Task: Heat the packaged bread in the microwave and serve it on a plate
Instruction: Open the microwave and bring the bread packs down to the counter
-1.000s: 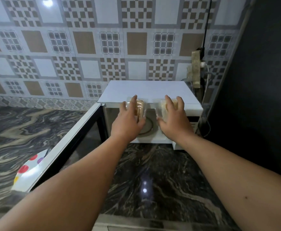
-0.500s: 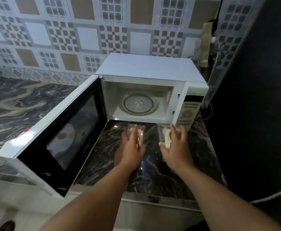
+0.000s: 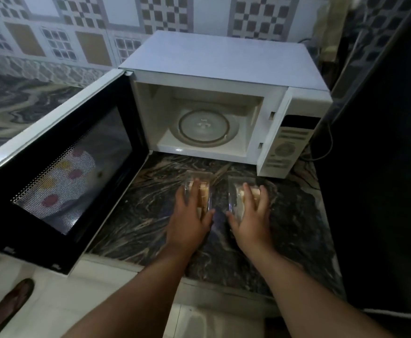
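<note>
Two clear plastic packs of bread rest on the dark marbled counter in front of the white microwave. My left hand lies over the left bread pack and grips it. My right hand grips the right bread pack the same way. The microwave stands with its door swung wide to the left. Its cavity holds only the glass turntable. A white plate with coloured dots shows only through the door's mesh window.
The counter ends at a pale front edge near me. A black surface stands close on the right. Cables and a power strip hang behind the microwave. A foot on the floor shows at lower left.
Both hands came down from the microwave's front with the packs to the counter. The view tilted downward and closer, so the open door and cavity now fill the frame.
</note>
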